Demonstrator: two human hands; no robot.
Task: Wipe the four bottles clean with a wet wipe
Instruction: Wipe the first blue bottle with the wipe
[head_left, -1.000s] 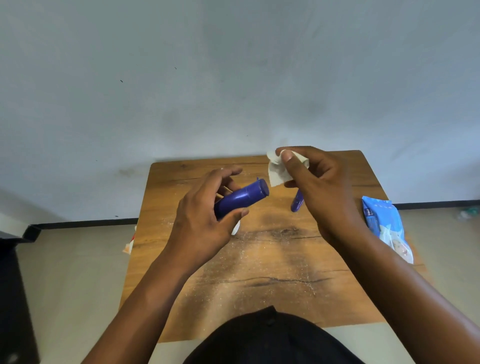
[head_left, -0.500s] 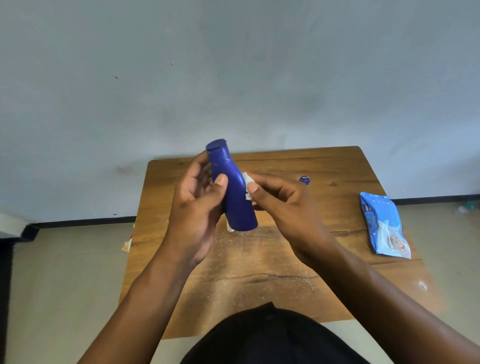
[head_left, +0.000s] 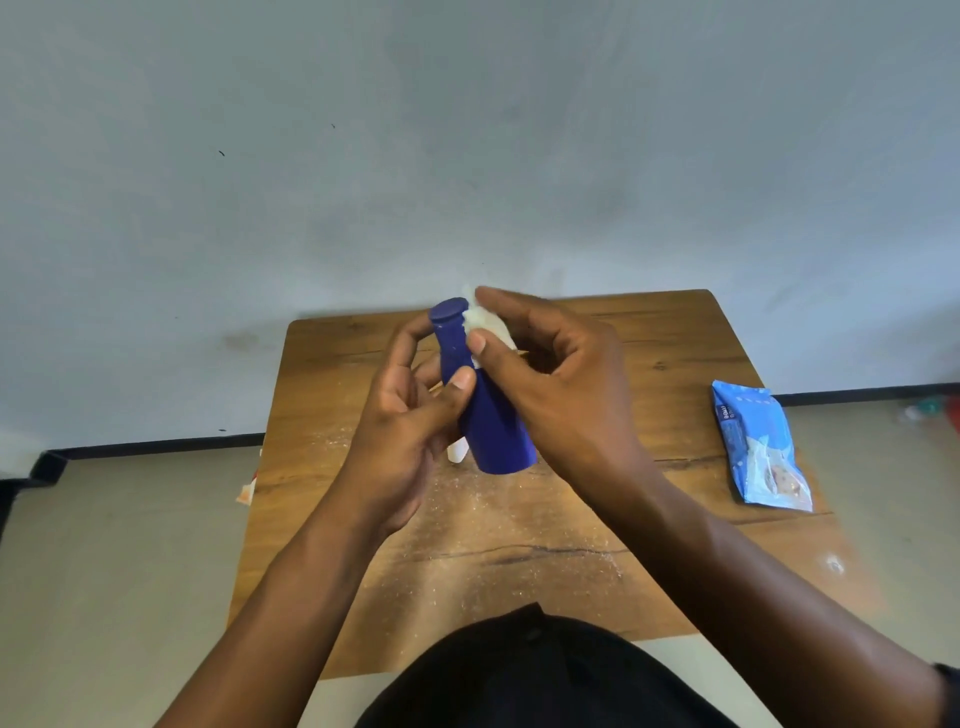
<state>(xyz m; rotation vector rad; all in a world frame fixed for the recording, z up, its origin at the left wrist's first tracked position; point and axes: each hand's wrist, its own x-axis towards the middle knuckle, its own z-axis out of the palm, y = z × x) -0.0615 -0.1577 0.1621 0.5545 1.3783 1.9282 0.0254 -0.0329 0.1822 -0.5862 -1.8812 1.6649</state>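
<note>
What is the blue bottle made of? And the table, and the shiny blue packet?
The dark blue bottle in the left hand looks like smooth, matte plastic: one even colour, soft sheen. The brown table seems wood or wood-look laminate: grain lines and knots show. The light blue wipes packet looks like thin glossy plastic film, crinkled and reflecting light. The white wet wipe in the right hand looks like soft cloth-like tissue.

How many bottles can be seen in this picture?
2: a blue bottle held upright in both hands, and part of a white one behind it. Others may be hidden behind the hands.
</note>
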